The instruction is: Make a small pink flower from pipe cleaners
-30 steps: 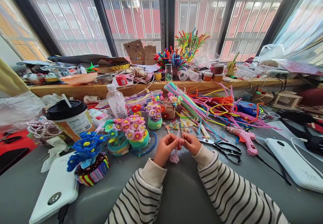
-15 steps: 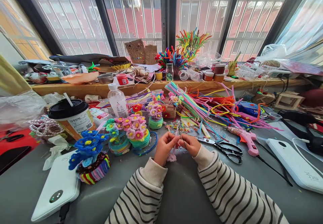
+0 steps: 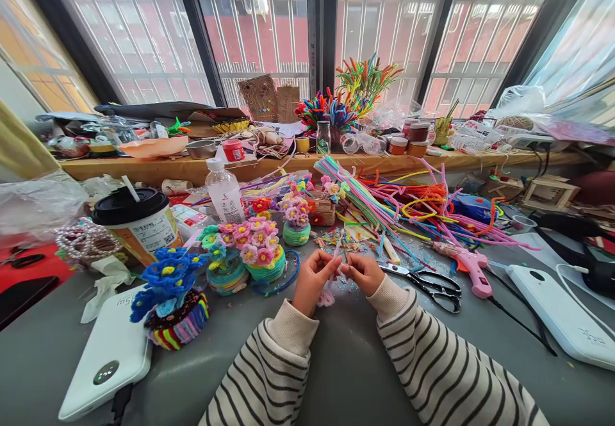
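My left hand [image 3: 312, 280] is closed in a pinch around a pale pink pipe cleaner [image 3: 327, 297], whose fluffy, looped lower end hangs below the fingers. Close beside it, my right hand [image 3: 364, 275] is closed too, thumb and fingertips pressed together. A thin, greyish piece seems to stick up from those fingertips, too small to name. Just right of the right hand lie black-handled scissors [image 3: 435, 286], blades pointing towards it. Pipe-cleaner flowers in pink [image 3: 259, 241] stand in a round yarn-coloured pot left of my hands.
A blue flower pot [image 3: 175, 317] and a white power bank [image 3: 108, 355] are at left, near a lidded cup [image 3: 139, 221]. Behind my hands lie many loose pipe cleaners [image 3: 365, 202]. At right are a pink glue gun [image 3: 475, 272] with its cable and another power bank [image 3: 562, 314].
My right hand's fingertips have drawn slightly apart from the left hand's and shifted their grip. The left hand and pink pipe cleaner have hardly moved.
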### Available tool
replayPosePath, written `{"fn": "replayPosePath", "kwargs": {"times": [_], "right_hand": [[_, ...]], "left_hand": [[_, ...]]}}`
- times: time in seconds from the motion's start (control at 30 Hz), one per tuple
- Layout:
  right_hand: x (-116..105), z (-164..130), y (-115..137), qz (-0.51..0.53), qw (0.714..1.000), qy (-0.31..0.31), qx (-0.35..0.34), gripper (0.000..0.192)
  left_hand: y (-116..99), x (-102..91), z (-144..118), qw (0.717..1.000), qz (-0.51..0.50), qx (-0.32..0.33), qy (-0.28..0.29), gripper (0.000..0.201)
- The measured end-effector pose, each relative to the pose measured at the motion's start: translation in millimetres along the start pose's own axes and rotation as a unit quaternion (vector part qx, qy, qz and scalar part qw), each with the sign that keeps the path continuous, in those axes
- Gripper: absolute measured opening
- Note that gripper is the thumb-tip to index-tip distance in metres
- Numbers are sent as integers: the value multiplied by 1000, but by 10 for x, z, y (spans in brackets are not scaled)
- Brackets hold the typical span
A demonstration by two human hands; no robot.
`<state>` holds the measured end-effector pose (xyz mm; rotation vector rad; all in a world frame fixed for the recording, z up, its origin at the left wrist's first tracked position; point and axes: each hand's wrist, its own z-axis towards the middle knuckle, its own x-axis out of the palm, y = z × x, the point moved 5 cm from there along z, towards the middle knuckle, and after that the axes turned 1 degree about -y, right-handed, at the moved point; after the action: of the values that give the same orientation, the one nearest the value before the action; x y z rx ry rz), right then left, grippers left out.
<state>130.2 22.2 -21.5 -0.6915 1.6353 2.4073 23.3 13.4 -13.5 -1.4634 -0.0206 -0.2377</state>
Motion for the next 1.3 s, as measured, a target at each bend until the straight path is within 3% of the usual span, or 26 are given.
{"fn": "replayPosePath", "kwargs": {"times": [0.33,0.8,1.3], "right_hand": [[19,12,-2,-19,999,20,30,53],[-2,3,56,65,997,31,8,49],[-47,32,-43,0,999,-26,24,41]], "left_hand": [[-35,7,-13,1000,-3,2,-11,22],[25,6,-3,1000,10,-22,-5,27],[4,70,-20,999,-20,-31,38,27]]}}
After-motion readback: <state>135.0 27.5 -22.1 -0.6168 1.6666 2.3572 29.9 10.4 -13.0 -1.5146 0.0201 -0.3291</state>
